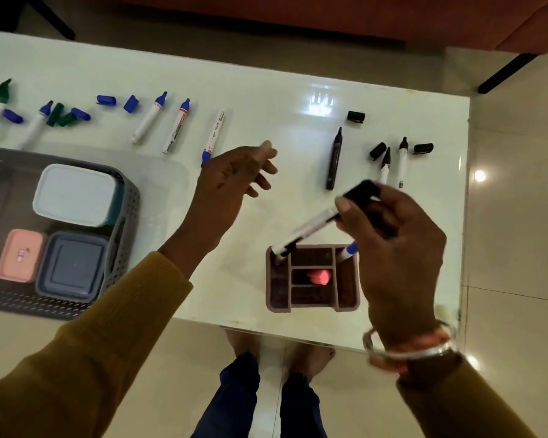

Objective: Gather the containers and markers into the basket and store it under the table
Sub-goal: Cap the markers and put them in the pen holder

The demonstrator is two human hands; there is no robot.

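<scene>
Marker (310,227) pinched by right hand (399,248) fingers (345,208), lower end at organizer (277,307).

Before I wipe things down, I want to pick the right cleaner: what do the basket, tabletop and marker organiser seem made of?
Basket: grey moulded plastic, matt, judging by its perforated lattice walls. Tabletop: glossy white, probably glass or lacquered board; it mirrors a light. Marker organiser: brownish plastic, smooth, with thin moulded dividers.

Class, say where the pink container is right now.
Head view, left side: the pink container lies in the grey basket, just left of the blue-grey container and nearer the camera than the white-lidded container.
</scene>
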